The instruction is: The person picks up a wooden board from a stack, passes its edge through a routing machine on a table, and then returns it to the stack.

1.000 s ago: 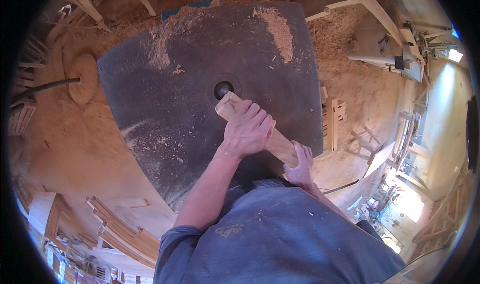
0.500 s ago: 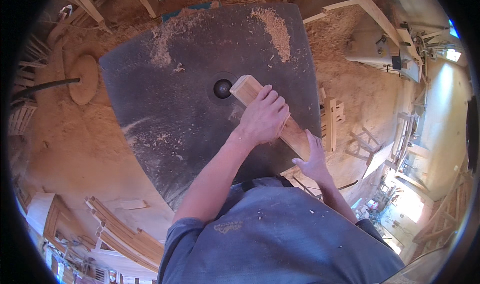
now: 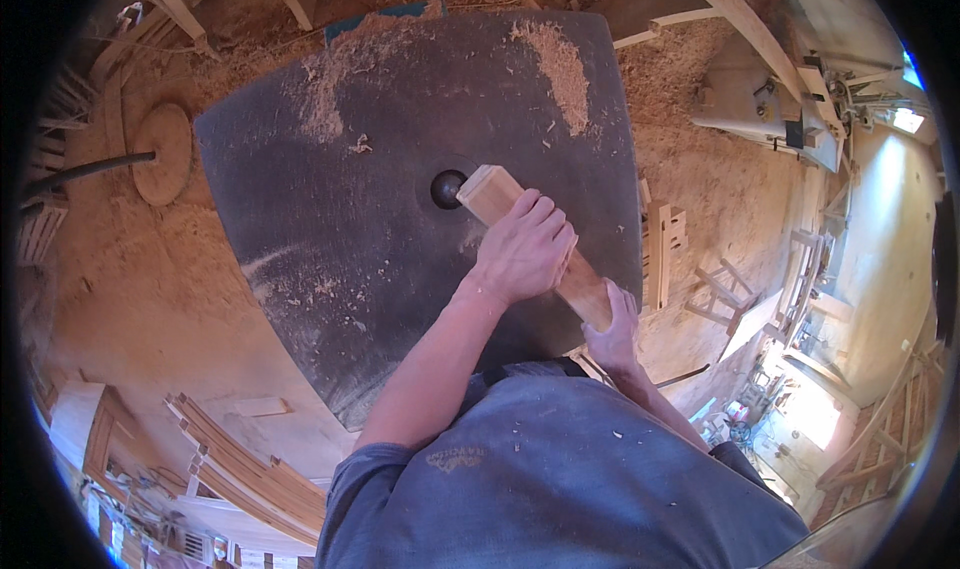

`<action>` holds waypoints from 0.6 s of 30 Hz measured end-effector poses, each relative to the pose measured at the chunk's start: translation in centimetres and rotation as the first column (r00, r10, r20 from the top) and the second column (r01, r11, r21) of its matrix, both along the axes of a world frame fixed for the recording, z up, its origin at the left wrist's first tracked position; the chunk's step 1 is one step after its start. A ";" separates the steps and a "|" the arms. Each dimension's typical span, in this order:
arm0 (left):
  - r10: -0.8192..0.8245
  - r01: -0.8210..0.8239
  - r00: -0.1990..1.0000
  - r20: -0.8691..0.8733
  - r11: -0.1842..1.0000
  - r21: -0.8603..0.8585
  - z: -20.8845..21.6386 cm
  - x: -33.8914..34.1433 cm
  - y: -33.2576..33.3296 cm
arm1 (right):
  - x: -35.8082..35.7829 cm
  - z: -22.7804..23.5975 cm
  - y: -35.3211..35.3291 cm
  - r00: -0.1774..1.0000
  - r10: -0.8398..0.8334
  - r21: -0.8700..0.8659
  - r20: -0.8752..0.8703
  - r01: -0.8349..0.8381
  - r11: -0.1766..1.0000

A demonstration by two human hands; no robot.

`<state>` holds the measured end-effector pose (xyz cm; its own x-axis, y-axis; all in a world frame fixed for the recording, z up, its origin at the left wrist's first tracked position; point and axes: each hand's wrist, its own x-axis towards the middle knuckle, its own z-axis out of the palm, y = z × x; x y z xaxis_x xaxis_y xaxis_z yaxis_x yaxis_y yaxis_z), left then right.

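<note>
A short, thick wooden block (image 3: 583,289) lies slanted across the dark machine table (image 3: 350,219). Its far end is beside a round hole (image 3: 447,189) in the tabletop, where a dark rounded spindle part shows. My left hand (image 3: 525,249) wraps over the block's upper half, knuckles up, fingers curled over its far side. At the near end, close to the table's right edge, my right hand (image 3: 614,331) closes round the block, its fingers along the right side. The block's underside is hidden.
Wood shavings (image 3: 560,74) lie on the table's far right, with more sawdust (image 3: 322,94) at far left. Curved wooden pieces (image 3: 245,474) are stacked at lower left. A round disc (image 3: 163,156) rests on the dusty floor. A wooden frame (image 3: 722,291) stands at right.
My right hand has gone from fingers stretched along the block's near end to a grip round it. The left hand keeps its hold, and the block's far end stays beside the hole.
</note>
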<state>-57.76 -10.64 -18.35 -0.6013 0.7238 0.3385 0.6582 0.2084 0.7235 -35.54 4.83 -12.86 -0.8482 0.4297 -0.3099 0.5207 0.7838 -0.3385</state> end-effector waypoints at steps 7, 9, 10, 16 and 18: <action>0.127 -0.126 0.991 -0.050 0.992 0.022 0.5 1.6 -1.4 | -0.3 0.3 0.1 0.982 0.144 0.000 -0.118 -0.145 0.989; 0.109 -0.110 0.994 -0.027 0.994 -0.022 1.4 2.0 -1.9 | 0.2 0.5 0.2 0.978 0.157 0.001 -0.137 -0.158 0.987; 0.101 -0.101 0.995 -0.014 0.994 -0.044 1.8 2.2 -2.2 | 0.5 0.6 0.1 0.979 0.152 -0.009 -0.139 -0.154 0.988; 0.125 -0.129 0.991 -0.051 0.987 -0.096 3.6 4.4 -4.4 | 0.0 2.7 2.1 0.986 0.163 -0.221 0.039 -0.150 0.964; 0.278 -0.288 0.955 -0.107 0.952 -0.106 4.6 5.9 -6.5 | -1.0 4.3 4.0 0.968 0.150 -0.466 0.200 -0.041 0.884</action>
<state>-51.89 -17.15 -13.77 -0.7584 0.5665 0.3225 0.6206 0.4762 0.6230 -36.50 8.83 -8.55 -0.7623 0.1147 -0.6370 0.5556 0.6208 -0.5531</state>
